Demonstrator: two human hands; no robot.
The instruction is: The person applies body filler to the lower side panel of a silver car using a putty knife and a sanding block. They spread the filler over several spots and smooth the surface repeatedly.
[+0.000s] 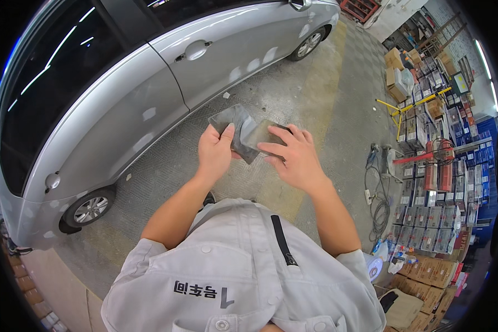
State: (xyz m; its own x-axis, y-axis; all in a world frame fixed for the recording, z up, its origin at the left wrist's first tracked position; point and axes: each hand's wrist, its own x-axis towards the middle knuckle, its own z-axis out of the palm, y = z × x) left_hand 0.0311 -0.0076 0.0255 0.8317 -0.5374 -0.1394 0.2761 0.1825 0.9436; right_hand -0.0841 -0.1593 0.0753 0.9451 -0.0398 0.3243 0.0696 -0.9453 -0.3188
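Observation:
In front of my body both hands are raised, each closed round a thin flat piece. My left hand (213,152) grips a dark grey flat plate (225,115) with its thumb on top. My right hand (297,157) pinches a smaller squarish scraper-like blade (261,131), greyish brown, its fingers spread over the face. The blade's left edge meets or overlaps the plate; contact is hard to tell. A paler grey patch, perhaps paste, shows on the plate by that edge. Ahead and to the left stands a silver car (122,99) with whitish patches on its doors.
Patterned grey floor (166,144) with a worn yellow band lies between me and the car. At the right are stacked boxes and tins (426,227), a yellow stand (395,113), a red-armed fixture (426,156) and a coiled dark cable (378,207).

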